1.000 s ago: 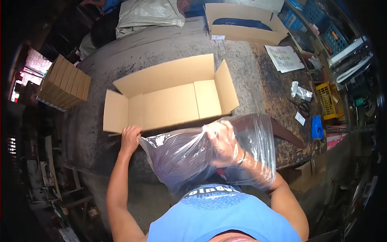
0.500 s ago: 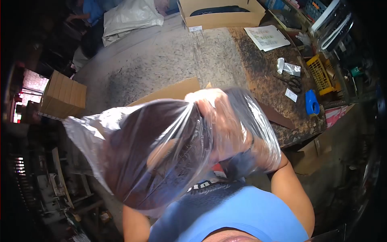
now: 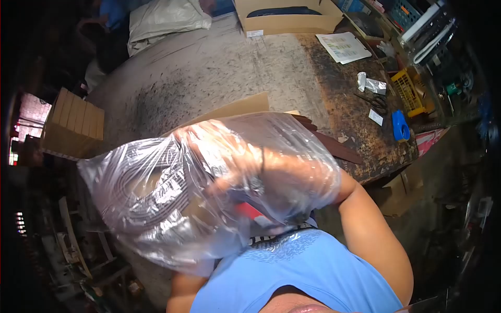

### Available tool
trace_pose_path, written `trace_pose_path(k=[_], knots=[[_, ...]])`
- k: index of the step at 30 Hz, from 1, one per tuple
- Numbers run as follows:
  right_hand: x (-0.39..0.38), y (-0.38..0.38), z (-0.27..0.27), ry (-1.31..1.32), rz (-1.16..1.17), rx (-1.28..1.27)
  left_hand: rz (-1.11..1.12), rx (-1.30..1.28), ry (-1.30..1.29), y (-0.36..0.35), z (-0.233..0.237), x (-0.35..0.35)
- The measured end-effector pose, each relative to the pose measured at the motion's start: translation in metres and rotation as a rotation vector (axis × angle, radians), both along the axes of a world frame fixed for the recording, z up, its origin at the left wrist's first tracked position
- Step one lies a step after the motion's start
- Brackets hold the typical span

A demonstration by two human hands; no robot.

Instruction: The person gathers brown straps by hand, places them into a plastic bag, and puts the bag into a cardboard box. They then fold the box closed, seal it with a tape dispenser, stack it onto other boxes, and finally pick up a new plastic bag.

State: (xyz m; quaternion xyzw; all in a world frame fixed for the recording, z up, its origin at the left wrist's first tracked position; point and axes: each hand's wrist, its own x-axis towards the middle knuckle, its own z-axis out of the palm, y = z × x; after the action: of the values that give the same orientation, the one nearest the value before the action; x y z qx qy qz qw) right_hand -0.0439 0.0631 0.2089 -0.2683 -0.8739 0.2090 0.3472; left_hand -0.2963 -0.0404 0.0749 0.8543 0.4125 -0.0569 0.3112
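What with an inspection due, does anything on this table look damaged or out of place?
The tabletop looks worn on its right side: brown and patchy beside the grey area. Scissors lie loose near that edge. No spill shows.

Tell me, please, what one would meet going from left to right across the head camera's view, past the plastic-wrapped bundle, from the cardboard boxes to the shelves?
Cardboard boxes, pale sack, open box, scissors, yellow basket.

Bag (image 3: 156,193) and box flap (image 3: 229,110) obstruct; room lies beyond.
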Motion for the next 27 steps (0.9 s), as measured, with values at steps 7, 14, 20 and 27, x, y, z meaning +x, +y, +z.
trace_pose_path(k=[7,14,20,27], knots=[[-0.116,0.045,-0.046,-0.344,0.162,-0.164,0.042,-0.193,-0.052,-0.032,-0.004,-0.014],[-0.170,0.070,-0.131,-0.661,0.140,-0.150,0.323,-0.381,-0.075,-0.078,0.013,-0.053],[-0.196,0.071,-0.155,-0.966,0.066,-0.174,0.323,-0.506,-0.129,-0.065,0.020,-0.057],[-0.210,0.052,-0.168,-1.158,-0.132,-0.016,0.244,-0.395,-0.301,-0.041,0.062,-0.069]])
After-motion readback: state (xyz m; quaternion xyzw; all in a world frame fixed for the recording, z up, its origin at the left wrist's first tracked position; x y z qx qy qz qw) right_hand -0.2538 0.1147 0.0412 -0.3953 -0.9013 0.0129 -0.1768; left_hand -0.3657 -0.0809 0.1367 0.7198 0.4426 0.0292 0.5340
